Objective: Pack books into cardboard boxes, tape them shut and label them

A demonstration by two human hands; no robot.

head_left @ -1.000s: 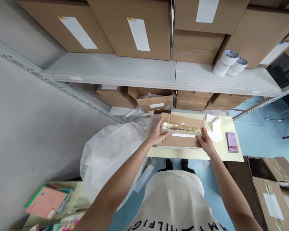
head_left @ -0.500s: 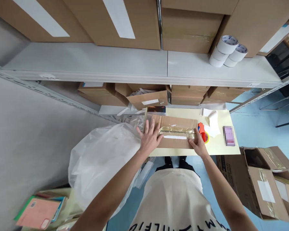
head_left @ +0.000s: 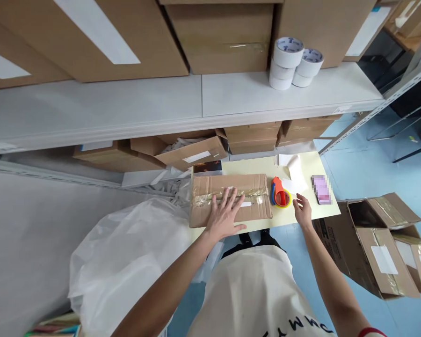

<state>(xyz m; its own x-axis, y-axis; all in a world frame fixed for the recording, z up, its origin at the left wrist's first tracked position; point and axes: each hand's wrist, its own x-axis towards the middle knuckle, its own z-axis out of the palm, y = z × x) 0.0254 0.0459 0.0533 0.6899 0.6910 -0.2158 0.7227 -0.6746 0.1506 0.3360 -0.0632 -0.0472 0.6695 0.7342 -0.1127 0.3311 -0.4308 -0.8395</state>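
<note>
A cardboard box point(head_left: 203, 215) lies on the pale yellow table, with clear tape and a white strip along its top seam. My left hand point(head_left: 226, 213) rests flat on top of it, fingers spread, covering part of the seam. My right hand point(head_left: 302, 211) is off the box, over the table's front edge, its fingers loosely bent and apart with nothing in them. Between that hand and the box lies a red-orange tape dispenser point(head_left: 278, 187) with a yellow-rimmed roll. White paper point(head_left: 298, 173) lies just beyond my right hand.
A purple pixelated item point(head_left: 322, 189) lies on the table's right side, a dark box point(head_left: 207, 168) at its back left. White plastic sheeting point(head_left: 126, 262) bulges at left. Opened cartons point(head_left: 382, 252) stand right. Above, a shelf point(head_left: 238, 100) holds boxes and white tape rolls point(head_left: 287, 51).
My right hand has let go of the box's right end and moved right, past the tape dispenser. My left hand has shifted from the left end onto the box's top. The view has turned right.
</note>
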